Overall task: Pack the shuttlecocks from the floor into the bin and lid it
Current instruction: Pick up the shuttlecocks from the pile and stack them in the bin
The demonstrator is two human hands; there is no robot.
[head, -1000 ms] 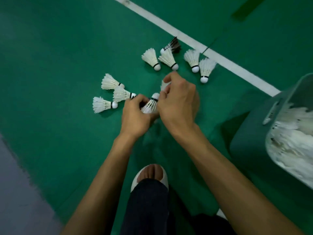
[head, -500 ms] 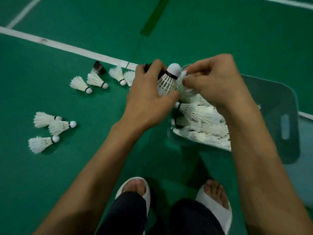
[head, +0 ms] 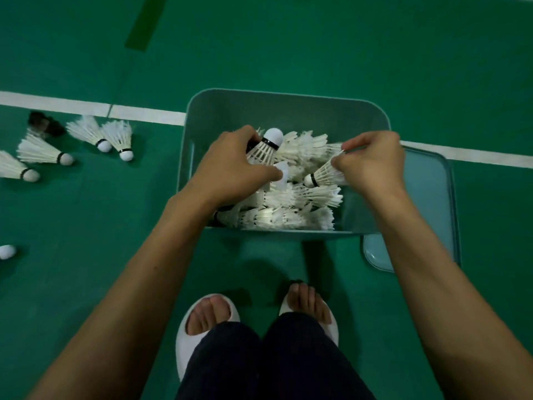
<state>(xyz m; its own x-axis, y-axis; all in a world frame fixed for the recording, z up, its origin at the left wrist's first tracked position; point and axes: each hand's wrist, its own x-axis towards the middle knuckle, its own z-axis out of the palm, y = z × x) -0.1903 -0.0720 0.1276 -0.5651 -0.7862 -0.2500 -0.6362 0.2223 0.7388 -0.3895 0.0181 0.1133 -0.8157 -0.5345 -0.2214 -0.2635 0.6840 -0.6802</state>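
Note:
A teal bin [head: 288, 108] stands on the green floor in front of me, holding a heap of white shuttlecocks [head: 291, 209]. Both hands are over the bin. My left hand [head: 233, 166] grips a white shuttlecock [head: 265, 148], cork up, and a second cork shows under its fingers. My right hand [head: 372, 163] pinches the feathers of another shuttlecock [head: 323, 176], cork pointing left. The teal lid [head: 427, 197] lies flat on the floor right of the bin, partly under it. Several loose shuttlecocks [head: 115, 138] lie on the floor at left.
A white court line [head: 144, 114] runs across behind the bin. A dark shuttlecock [head: 43, 125] lies among the white ones at far left, and one cork [head: 6, 252] shows at the left edge. My feet in white slippers [head: 202, 321] stand just before the bin.
Both hands picked shuttlecocks off the floor, carried them right and now hold them low over the bin. The view has turned from the floor pile to the bin.

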